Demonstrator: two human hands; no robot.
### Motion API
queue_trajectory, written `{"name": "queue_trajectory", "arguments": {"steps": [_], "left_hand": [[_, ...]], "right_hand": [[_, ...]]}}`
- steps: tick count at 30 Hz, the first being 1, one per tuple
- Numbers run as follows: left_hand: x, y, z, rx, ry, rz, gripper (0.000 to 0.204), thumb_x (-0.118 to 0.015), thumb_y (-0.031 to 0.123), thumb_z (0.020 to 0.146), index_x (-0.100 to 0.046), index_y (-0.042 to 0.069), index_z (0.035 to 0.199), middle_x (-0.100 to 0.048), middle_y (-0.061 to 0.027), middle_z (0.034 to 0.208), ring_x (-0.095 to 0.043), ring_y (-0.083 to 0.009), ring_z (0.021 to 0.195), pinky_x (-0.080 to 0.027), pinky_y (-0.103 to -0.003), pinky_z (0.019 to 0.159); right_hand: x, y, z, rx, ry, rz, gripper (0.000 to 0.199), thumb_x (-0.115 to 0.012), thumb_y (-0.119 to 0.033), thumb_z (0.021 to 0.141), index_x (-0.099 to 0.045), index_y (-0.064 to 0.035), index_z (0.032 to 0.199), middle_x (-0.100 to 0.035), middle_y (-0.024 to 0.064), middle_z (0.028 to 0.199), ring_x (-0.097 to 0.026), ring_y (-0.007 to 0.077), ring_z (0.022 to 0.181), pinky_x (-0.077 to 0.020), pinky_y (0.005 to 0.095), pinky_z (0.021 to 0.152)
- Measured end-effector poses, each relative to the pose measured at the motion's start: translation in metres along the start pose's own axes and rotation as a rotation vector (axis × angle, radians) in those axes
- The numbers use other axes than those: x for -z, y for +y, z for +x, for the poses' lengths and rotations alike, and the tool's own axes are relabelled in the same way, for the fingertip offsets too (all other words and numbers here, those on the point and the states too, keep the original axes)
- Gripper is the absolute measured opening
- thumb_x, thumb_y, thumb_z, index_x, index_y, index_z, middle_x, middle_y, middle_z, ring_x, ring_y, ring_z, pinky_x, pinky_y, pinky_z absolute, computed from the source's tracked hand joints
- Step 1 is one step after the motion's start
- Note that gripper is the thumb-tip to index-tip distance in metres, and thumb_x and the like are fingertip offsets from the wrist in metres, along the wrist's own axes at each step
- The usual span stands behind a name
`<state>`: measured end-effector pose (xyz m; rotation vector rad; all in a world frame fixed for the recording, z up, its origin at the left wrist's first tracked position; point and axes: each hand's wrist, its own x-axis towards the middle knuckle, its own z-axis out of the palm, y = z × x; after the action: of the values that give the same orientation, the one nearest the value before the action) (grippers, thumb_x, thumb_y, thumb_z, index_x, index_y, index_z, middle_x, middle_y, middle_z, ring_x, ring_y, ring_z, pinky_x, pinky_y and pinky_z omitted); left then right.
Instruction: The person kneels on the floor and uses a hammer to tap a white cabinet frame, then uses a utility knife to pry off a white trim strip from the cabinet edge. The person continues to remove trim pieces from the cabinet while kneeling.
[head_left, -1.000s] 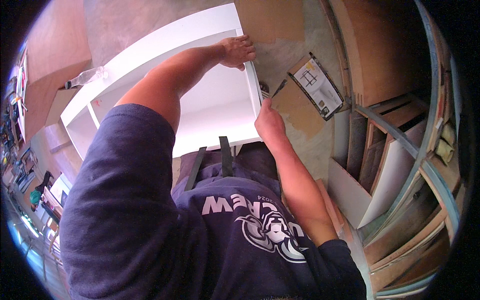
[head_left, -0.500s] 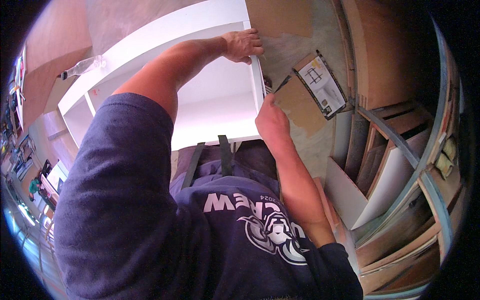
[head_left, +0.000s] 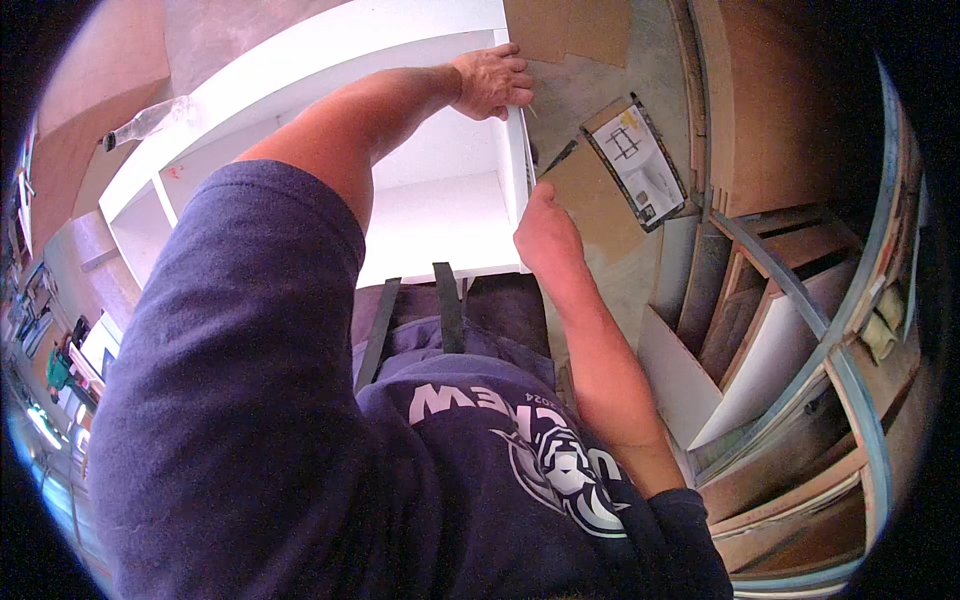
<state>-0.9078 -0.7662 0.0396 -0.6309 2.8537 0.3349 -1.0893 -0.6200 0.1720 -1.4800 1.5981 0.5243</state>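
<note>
A white open-fronted cabinet [head_left: 440,215] with inner dividers lies in front of me. My left hand [head_left: 490,84] reaches across it, fingers bent over its right side panel near the far corner. A thin light sliver sticks out beside those fingers. Lower along the same panel, my right hand [head_left: 549,235] is closed in a fist, thumb uppermost, against the panel's outer side. Just past the thumb shows a narrow dark strip [head_left: 560,158], like a blade or file; whether it is in the fist or lies behind it, I cannot tell. The fist's inside is hidden.
A clear bottle [head_left: 150,122] lies on the cabinet's left part. On the floor at right are cardboard [head_left: 600,205] and a flat printed box [head_left: 637,165]. Boards stand in a rack [head_left: 835,330] to my right. Far left, a person in green [head_left: 60,370] is visible.
My view has shifted slightly. The left hand stays at the panel's far end, and the right fist has moved slightly up along the panel's outer side, still closed.
</note>
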Motion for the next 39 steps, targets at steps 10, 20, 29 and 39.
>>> {"name": "queue_trajectory", "arguments": {"steps": [10,20,29,39], "left_hand": [[0.004,0.003,0.004,-0.013,-0.086,0.091,0.034,-0.054,0.049,0.096,-0.058,0.022,0.116,-0.059,0.0019,0.108,-0.051,-0.0193,0.116,-0.03,-0.046,0.111],[0.002,0.007,0.007,-0.005,-0.029,0.116,0.041,-0.062,0.051,0.089,-0.058,0.021,0.116,-0.059,-0.0015,0.113,-0.052,-0.0235,0.117,-0.034,-0.047,0.106],[0.018,0.014,0.003,0.074,-0.14,0.124,0.041,-0.057,0.048,0.095,-0.057,0.02,0.125,-0.056,-0.0019,0.118,-0.046,-0.0231,0.126,-0.025,-0.047,0.117],[0.041,0.022,-0.009,0.265,-0.052,0.03,0.094,-0.075,0.05,0.079,-0.027,0.019,0.154,-0.022,-0.0127,0.161,-0.017,-0.0303,0.151,-0.016,-0.051,0.124]], "right_hand": [[-0.025,0.017,0.018,-0.021,-0.013,0.016,0.031,-0.044,-0.008,0.092,-0.032,0.0083,0.115,-0.063,0.04,0.098,-0.065,0.0525,0.094,-0.0502,0.058,0.084],[-0.068,0.047,0.044,0.014,0.097,0.003,0.033,-0.046,-0.015,0.093,-0.035,0.0028,0.119,-0.066,0.0359,0.091,-0.067,0.0515,0.086,-0.0518,0.0591,0.078],[-0.076,0.055,0.054,0.051,0.156,0.059,0.029,-0.047,-0.01,0.092,-0.037,0.0025,0.115,-0.064,0.0375,0.095,-0.064,0.0526,0.091,-0.049,0.06,0.081],[-0.034,0.097,-0.014,-0.059,0.265,0.072,0.021,-0.05,-0.014,0.096,-0.041,-0.0022,0.111,-0.066,0.0329,0.092,-0.065,0.0513,0.09,-0.0492,0.0596,0.078]]}}
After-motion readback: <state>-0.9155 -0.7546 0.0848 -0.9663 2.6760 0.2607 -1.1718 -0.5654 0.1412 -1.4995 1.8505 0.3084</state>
